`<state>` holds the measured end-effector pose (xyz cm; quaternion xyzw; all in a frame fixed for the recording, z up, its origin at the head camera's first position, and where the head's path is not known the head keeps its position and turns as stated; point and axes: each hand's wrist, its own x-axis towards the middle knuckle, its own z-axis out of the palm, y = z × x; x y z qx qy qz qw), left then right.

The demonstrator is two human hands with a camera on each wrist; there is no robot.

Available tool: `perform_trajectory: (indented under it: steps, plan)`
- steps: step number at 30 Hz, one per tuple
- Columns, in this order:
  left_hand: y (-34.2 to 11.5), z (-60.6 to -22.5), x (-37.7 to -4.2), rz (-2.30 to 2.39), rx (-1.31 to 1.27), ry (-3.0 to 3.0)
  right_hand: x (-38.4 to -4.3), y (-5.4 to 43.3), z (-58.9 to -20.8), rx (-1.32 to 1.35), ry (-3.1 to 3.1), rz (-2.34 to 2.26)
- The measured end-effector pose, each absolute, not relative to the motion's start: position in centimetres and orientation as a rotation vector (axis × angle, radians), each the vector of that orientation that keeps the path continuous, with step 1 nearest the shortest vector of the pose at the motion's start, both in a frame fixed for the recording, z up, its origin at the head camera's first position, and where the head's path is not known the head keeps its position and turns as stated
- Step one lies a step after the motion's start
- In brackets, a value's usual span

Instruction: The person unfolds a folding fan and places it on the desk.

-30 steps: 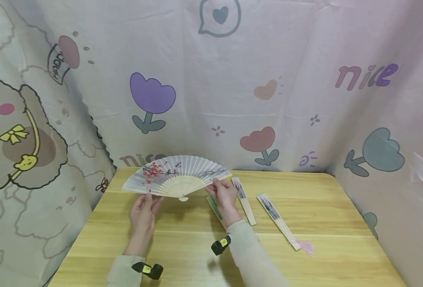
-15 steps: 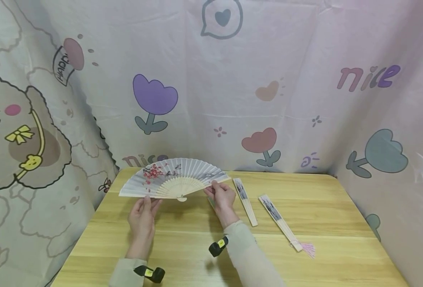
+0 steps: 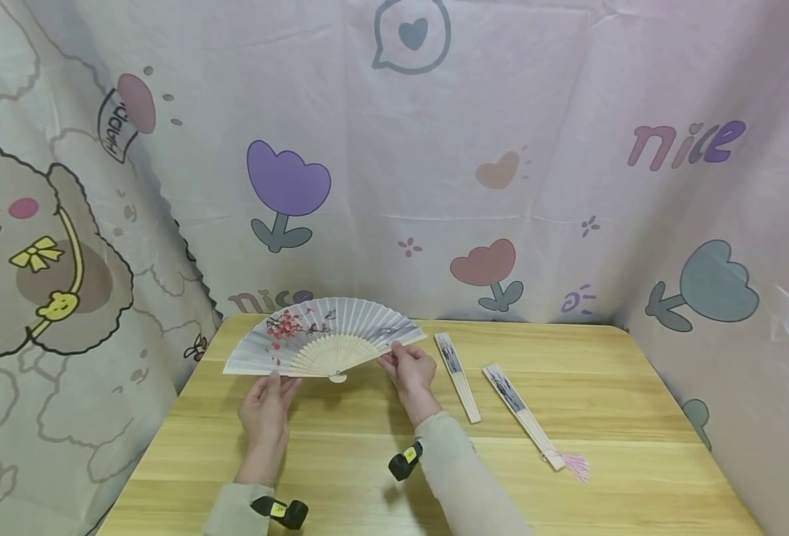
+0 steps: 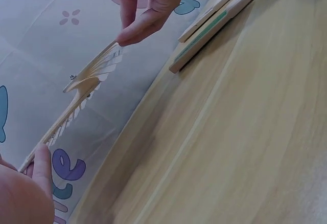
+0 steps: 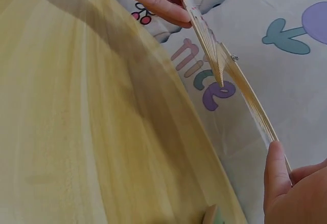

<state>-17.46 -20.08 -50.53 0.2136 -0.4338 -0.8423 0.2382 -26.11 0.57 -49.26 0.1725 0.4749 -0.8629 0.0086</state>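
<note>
A spread folding fan (image 3: 341,346), pale with red blossoms and bamboo ribs, is held above the table with its pivot toward me. My left hand (image 3: 265,413) pinches its left outer rib between thumb and fingers. On the opposite outer rib, my right hand (image 3: 413,376) has the same kind of pinch. Both wrist views show the fan nearly edge-on, with the left hand (image 4: 25,196) and right hand (image 5: 301,196) at its ends. A green-edged folded fan (image 4: 204,35) lies on the table in the left wrist view; the right arm hides it in the head view.
Right of my right hand, a folded fan (image 3: 458,377) with a dark print lies on the wooden table (image 3: 341,469). Farther right lies another folded fan (image 3: 523,417) with a pink tassel (image 3: 575,467). A printed curtain (image 3: 394,149) stands behind the table.
The spread fan has come down slightly, its left edge most. My right hand has shifted a little left and down, and the green folded fan has gone out of sight behind it.
</note>
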Motion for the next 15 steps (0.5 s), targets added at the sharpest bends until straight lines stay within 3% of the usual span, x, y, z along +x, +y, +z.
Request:
perform_trajectory:
  steps: [15]
  plan:
    - [-21.0, -52.2, -17.2, -2.226, 0.718, -1.370, -26.3, 0.1, -50.5, 0.476, 1.534, -2.552]
